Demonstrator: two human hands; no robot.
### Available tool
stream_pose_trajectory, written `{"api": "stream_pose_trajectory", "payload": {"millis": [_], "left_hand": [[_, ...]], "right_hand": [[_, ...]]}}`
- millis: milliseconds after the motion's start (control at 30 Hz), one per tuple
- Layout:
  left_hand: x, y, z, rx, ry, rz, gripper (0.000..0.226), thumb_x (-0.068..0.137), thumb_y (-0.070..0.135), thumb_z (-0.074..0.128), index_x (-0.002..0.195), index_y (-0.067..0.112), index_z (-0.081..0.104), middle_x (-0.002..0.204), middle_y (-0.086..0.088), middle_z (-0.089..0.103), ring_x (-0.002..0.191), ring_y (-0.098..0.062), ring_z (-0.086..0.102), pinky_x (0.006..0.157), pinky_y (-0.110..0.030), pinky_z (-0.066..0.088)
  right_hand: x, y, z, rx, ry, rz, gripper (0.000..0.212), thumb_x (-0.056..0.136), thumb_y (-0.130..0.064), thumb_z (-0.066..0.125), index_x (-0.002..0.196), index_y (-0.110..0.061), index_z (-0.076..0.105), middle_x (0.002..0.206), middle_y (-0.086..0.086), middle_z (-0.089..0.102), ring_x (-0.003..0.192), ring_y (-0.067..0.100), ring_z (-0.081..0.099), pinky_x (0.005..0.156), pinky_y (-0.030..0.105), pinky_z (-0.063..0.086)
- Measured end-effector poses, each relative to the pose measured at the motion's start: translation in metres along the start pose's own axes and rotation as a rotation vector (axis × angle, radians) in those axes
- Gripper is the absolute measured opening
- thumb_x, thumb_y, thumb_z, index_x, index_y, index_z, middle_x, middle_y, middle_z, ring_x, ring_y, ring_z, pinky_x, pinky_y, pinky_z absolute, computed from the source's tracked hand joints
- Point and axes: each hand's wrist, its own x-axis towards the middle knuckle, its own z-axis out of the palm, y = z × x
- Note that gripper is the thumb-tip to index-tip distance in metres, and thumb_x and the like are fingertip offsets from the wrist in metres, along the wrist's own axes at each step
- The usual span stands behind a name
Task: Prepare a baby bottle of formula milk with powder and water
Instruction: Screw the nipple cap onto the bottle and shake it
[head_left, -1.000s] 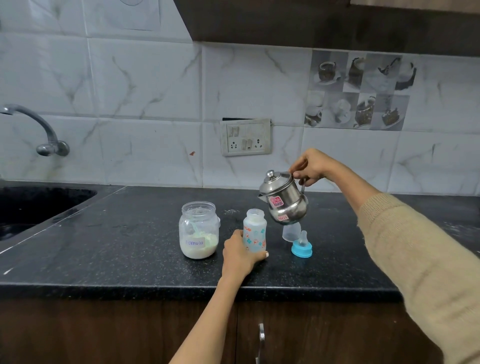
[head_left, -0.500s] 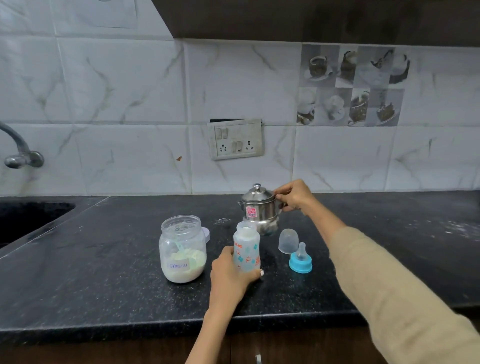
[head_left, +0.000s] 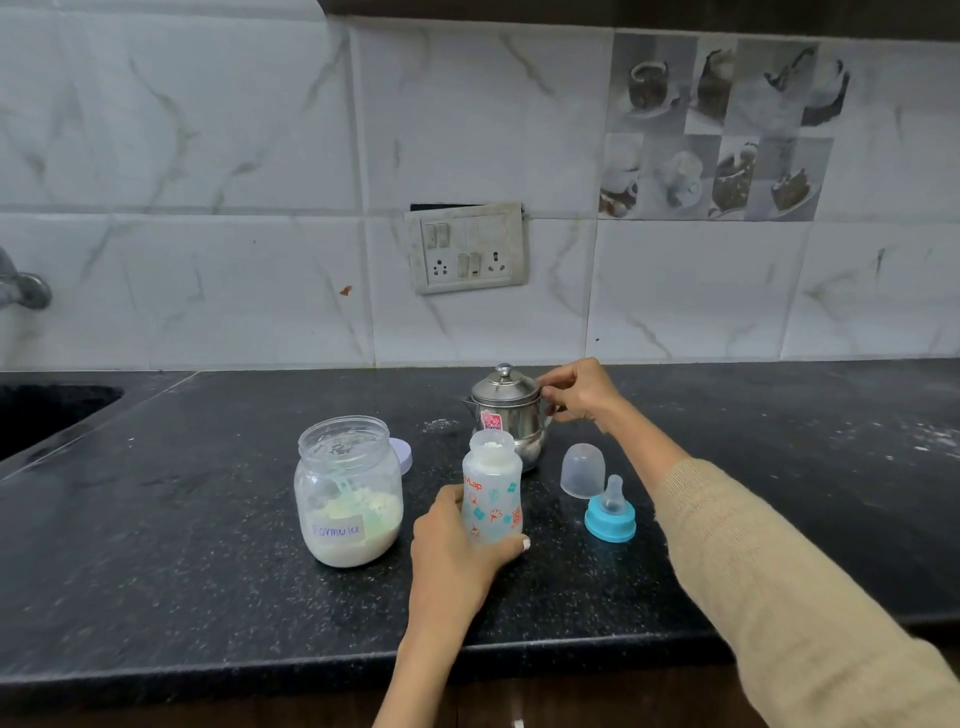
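Black speckled countertop (head_left: 208, 597) runs below white marble-look wall tiles (head_left: 208, 156); a switch plate (head_left: 467, 248) sits centre, a sink (head_left: 47, 410) far left. Baby bottle (head_left: 492, 493), uncapped, printed, powder at its mouth, stands upright near centre, left hand (head_left: 457, 551) wrapped around it. Right hand (head_left: 579, 391) grips the steel kettle (head_left: 506, 413) handle behind. Open formula jar (head_left: 349, 491) stands left; clear cap (head_left: 583, 470) and blue teat (head_left: 611, 512) right.

single head-worn wide-angle view, facing forward and slightly down at black counter (head_left: 182, 545), tiled wall (head_left: 208, 156) behind; near, both arms reaching into frame from bottom edge.
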Motion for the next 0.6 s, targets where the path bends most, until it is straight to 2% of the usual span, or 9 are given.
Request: {"api": "stream_pose_trajectory", "payload": {"millis": [167, 333, 467, 600], "left_hand": [[0.0, 0.0, -0.001, 0.004, -0.007, -0.012, 0.076, 0.066, 0.025, 0.085, 0.13, 0.015, 0.045, 0.138, -0.003, 0.052, 0.127, -0.019, 0.05, 0.102, -0.035, 0.044], [-0.001, 0.004, -0.002, 0.012, -0.014, -0.02, 0.08, 0.065, 0.025, 0.085, 0.132, 0.013, 0.044, 0.137, -0.006, 0.052, 0.126, -0.021, 0.05, 0.103, -0.037, 0.044], [-0.004, 0.008, -0.005, 0.022, -0.012, -0.02, 0.081, 0.064, 0.025, 0.086, 0.132, 0.01, 0.044, 0.136, -0.008, 0.053, 0.125, -0.023, 0.051, 0.102, -0.038, 0.045], [-0.008, 0.011, -0.008, 0.027, -0.006, -0.002, 0.08, 0.063, 0.024, 0.087, 0.131, 0.007, 0.046, 0.134, -0.01, 0.055, 0.123, -0.024, 0.053, 0.102, -0.037, 0.045]], "right_hand": [[0.001, 0.003, -0.005, -0.053, -0.079, 0.017, 0.026, 0.089, 0.0, 0.061, 0.114, -0.004, 0.068, 0.091, 0.006, 0.065, 0.086, 0.019, 0.062, 0.084, 0.038, 0.056], [-0.012, -0.005, -0.015, -0.097, -0.127, 0.015, 0.043, 0.089, -0.009, 0.064, 0.131, -0.011, 0.056, 0.125, 0.009, 0.059, 0.116, 0.023, 0.055, 0.088, 0.032, 0.049], [-0.031, -0.021, -0.036, -0.153, -0.094, -0.026, 0.036, 0.089, -0.01, 0.064, 0.124, -0.014, 0.061, 0.118, 0.009, 0.061, 0.112, 0.022, 0.056, 0.095, 0.032, 0.047], [-0.058, -0.034, -0.058, -0.328, -0.153, -0.069, 0.026, 0.09, -0.011, 0.063, 0.116, -0.012, 0.067, 0.106, 0.006, 0.063, 0.093, 0.018, 0.057, 0.074, 0.027, 0.049]]}}
